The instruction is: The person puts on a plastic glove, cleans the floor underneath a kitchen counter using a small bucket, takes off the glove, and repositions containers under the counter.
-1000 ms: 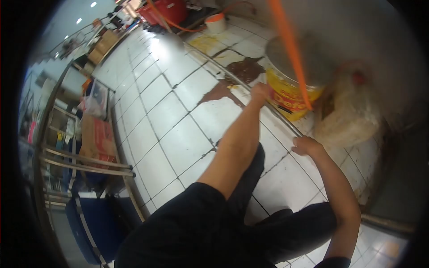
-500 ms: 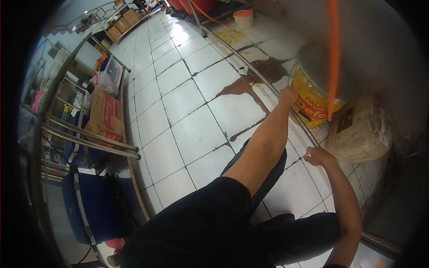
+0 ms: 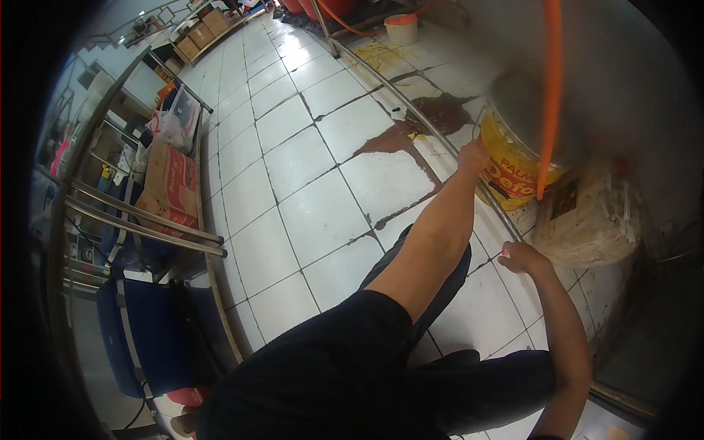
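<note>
My left hand (image 3: 474,156) is stretched forward, its fingers curled around a long metal rail (image 3: 411,108) beside a yellow bucket (image 3: 506,165) printed with red lettering. Nearer to me, at the close end of that rail, my right hand (image 3: 525,259) is closed. A small white and pink bit of something shows at its fingertips, too small to name. Just beyond the right hand stands a dirty whitish plastic container (image 3: 587,227). An orange strip or hose (image 3: 548,95), blurred and close to the camera, hangs down in front of the bucket.
White floor tiles (image 3: 315,220) are cracked, with a brown broken patch (image 3: 440,114) near the rail. To the left are a metal rack frame (image 3: 147,216), a red-and-brown carton (image 3: 172,187) and a blue chair (image 3: 158,337). A white pail (image 3: 401,31) stands farther off.
The view has shifted very slightly. Both hands stay in nearly the same places, and the bucket and container have not moved.
</note>
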The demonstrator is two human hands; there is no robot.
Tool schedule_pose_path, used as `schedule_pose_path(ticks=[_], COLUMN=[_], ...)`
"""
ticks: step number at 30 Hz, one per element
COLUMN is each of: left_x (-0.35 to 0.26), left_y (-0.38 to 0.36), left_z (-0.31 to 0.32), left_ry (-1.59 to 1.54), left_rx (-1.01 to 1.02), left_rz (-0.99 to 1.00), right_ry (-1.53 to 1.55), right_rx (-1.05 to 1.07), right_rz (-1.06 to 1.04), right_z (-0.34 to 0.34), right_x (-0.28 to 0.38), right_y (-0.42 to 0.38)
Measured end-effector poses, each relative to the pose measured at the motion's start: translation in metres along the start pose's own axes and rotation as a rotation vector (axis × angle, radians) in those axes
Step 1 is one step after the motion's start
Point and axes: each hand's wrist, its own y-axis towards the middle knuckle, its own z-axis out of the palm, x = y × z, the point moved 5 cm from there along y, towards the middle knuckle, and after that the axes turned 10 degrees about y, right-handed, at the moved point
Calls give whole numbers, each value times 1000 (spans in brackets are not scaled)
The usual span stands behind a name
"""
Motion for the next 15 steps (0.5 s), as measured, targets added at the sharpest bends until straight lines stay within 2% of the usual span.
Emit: schedule_pose_path(ticks=[4,7,10,13,15], left_x=[-8,3,9,24,12], left_y=[-16,4,17,33,16], left_z=[-20,3,21,42,17], left_ry=[-33,2,160,91,36], left_rx=[-6,143,128,105,138], left_rz=[-18,-28,139,90,9], right_ry=[11,-4,14,33,28], right_rx=[13,-27,-35,6,2], right_rz=[-18,-27,-35,-15,-11], right_z=[-1,4,5,4,1], right_x=[0,-6,-8,-6,-2], right_y=[1,6,8,8,4])
